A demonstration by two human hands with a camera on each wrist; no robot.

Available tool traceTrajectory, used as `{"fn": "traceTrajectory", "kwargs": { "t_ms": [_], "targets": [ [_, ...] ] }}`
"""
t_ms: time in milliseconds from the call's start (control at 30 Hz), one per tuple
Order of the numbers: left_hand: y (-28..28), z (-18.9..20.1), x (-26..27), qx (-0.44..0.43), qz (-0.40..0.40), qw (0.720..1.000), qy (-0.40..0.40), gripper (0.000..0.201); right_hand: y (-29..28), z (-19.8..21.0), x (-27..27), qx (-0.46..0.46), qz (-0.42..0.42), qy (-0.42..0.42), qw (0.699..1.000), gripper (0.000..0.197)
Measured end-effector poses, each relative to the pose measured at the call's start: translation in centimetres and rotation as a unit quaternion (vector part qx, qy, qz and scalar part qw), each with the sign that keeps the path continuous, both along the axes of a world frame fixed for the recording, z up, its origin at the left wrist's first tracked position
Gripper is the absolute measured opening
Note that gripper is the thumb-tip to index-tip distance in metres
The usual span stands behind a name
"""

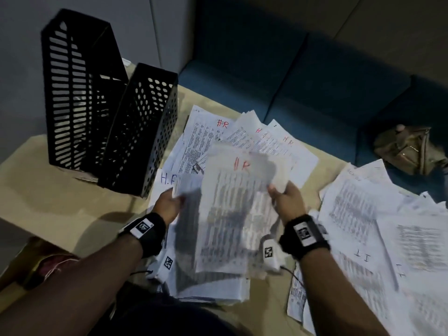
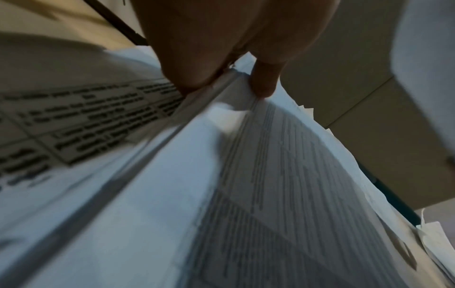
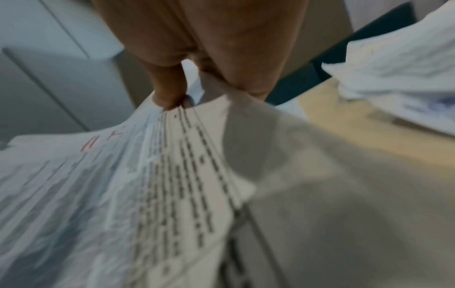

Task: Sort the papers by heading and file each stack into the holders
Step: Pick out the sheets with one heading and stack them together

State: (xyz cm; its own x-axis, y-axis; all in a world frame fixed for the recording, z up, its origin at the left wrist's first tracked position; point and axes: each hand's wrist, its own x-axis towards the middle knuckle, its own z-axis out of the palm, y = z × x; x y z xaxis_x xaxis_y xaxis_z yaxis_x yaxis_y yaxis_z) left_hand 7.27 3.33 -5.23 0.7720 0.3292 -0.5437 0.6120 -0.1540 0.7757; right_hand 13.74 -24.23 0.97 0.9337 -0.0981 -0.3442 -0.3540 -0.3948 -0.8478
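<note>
Both hands are up off the table with the HR stack (image 1: 232,214) between them: left hand (image 1: 167,204) pinches its left edge, right hand (image 1: 286,202) pinches the top right corner, probably squaring it up for the holders (image 1: 109,117) beyond the left hand.

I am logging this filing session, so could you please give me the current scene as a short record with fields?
left hand: pinches the left edge of a raised stack of white printed papers
right hand: pinches the same stack's upper right corner
top sheet heading: HR in red
holders: two black perforated file holders upright on the beige table, left of the papers
HR sheets: loose HR-marked white sheets fanned on the table behind the stack
other pile: white sheets marked IT at the right
filing: not yet started for the held stack
</note>
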Motion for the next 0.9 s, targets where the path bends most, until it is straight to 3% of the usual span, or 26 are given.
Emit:
{"fn": "traceTrajectory", "kwargs": {
  "t_ms": [67, 200, 300, 400, 467, 567, 633, 733, 767, 800, 900],
  "targets": [
    [-0.2, 0.4, 0.1, -0.027, 0.027, 0.999, -0.001, 0.026, 2.2, -1.9, -1.2, -0.013, 0.023, 0.041, 0.999, 0.016],
    [0.0, 1.5, 0.0, -0.139, 0.034, 0.988, -0.061, 0.074, 5.3, -4.5, -3.5, -0.086, 0.082, 0.101, 0.988, 0.032],
    [-0.1, 1.6, -0.1, -0.054, 0.001, 0.996, -0.078, 0.044, 6.0, -4.5, -4.0, -0.094, 0.054, 0.089, 0.990, 0.048],
    [0.1, 1.5, 0.1, -0.061, -0.024, 0.993, -0.094, 0.040, 5.3, -3.7, -3.2, -0.178, 0.037, -0.071, 0.981, 0.075],
    [0.2, 2.1, 0.0, -0.089, -0.057, 0.987, -0.122, 0.046, 4.6, -3.3, -2.4, -0.188, 0.102, -0.121, 0.969, 0.064],
    [-0.1, 2.8, 0.1, -0.058, -0.132, 0.977, -0.160, 0.064, 4.3, -2.7, -2.1, -0.136, 0.191, -0.072, 0.969, 0.040],
    [-0.4, 3.3, 0.1, -0.071, -0.131, 0.975, -0.165, 0.069, 4.2, -3.2, -2.3, -0.105, 0.187, -0.054, 0.975, 0.031],
    [-0.6, 3.1, -0.7, -0.165, -0.079, 0.967, -0.177, 0.078, 4.1, -4.2, -2.5, -0.069, 0.132, -0.048, 0.988, 0.010],
    [-0.5, 2.9, -1.2, -0.191, -0.067, 0.966, -0.158, 0.083, 3.9, -4.5, -2.6, -0.083, 0.140, -0.067, 0.984, 0.013],
    [-0.3, 2.6, -1.6, -0.201, -0.070, 0.968, -0.134, 0.080, 3.7, -4.3, -2.8, -0.101, 0.148, -0.087, 0.980, 0.019],
    [0.9, 1.8, -2.5, -0.163, -0.075, 0.980, -0.090, 0.026, 2.4, -3.8, -3.4, -0.054, 0.111, -0.126, 0.984, 0.043]
  ]
}}
